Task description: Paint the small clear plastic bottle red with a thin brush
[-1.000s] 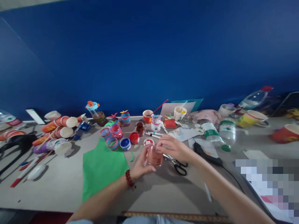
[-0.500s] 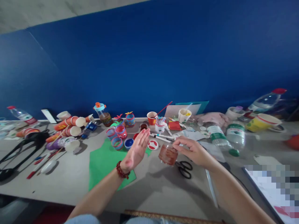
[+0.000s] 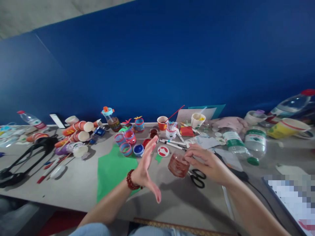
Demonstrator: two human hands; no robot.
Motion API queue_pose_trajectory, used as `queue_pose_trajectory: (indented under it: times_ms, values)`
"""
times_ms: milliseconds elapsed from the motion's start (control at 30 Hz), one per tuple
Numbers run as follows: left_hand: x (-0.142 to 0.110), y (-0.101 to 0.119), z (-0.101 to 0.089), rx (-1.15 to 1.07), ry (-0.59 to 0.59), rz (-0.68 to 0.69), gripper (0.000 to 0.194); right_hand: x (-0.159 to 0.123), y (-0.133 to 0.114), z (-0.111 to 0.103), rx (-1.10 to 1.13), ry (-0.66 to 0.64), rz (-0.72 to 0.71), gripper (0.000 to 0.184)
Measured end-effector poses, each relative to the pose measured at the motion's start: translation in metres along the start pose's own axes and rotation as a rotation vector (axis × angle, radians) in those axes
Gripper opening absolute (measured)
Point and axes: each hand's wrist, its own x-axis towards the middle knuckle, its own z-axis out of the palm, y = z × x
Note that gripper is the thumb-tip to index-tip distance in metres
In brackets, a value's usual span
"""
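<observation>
My right hand pinches the rim of a clear plastic cup-like piece smeared with reddish-brown paint, tilted above the table. To its left, my left hand is spread with thumb and fingers apart, holding nothing; reddish stains show on the fingertips. Black-handled scissors lie just behind and right of the painted piece. A green sheet lies under and left of my left wrist. Close by are an open pot of blue paint and a white lid with red paint.
Small decorated cups stand behind the green sheet. White markers and a red paper cup with a brush are farther back. Plastic bottles lie at right; bundled paper cups and a black strap at left.
My left hand has turned and opened, its thumb now spread downward away from the fingers. My right hand still holds the painted piece, which has tilted slightly. The view has shifted a little.
</observation>
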Motion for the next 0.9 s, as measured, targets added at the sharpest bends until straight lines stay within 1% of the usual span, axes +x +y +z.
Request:
queue_pose_trajectory:
  times_ms: [133, 233, 300, 400, 500, 600, 733, 800, 900]
  values:
    - [-0.001, -0.004, 0.004, -0.126, 0.003, -0.086, 0.147, -0.001, 0.001, 0.002, 0.016, 0.011, 0.009, 0.035]
    - [-0.003, -0.010, 0.007, -0.259, 0.028, -0.080, 0.149, -0.003, 0.006, 0.004, 0.038, 0.028, 0.037, 0.036]
    - [-0.003, -0.011, 0.009, -0.348, 0.042, -0.089, 0.141, -0.007, 0.011, 0.005, 0.057, 0.024, 0.059, 0.037]
    - [-0.001, -0.008, 0.009, -0.486, 0.072, -0.138, 0.124, -0.014, 0.017, 0.005, 0.068, 0.021, 0.095, 0.039]
    - [0.000, -0.003, 0.004, -0.573, 0.154, -0.190, 0.105, -0.026, 0.023, 0.003, 0.090, 0.041, 0.143, 0.039]
    - [-0.004, -0.001, -0.003, -0.601, 0.195, -0.221, 0.095, -0.040, 0.030, 0.000, 0.117, 0.087, 0.188, 0.039]
    - [-0.009, -0.001, -0.012, -0.585, 0.195, -0.244, 0.082, -0.053, 0.037, -0.003, 0.110, 0.141, 0.214, 0.044]
    - [-0.010, 0.001, -0.015, -0.574, 0.193, -0.241, 0.079, -0.054, 0.037, -0.003, 0.083, 0.147, 0.205, 0.046]
    - [-0.009, 0.006, -0.021, -0.542, 0.216, -0.222, 0.077, -0.047, 0.036, 0.001, 0.044, 0.131, 0.163, 0.045]
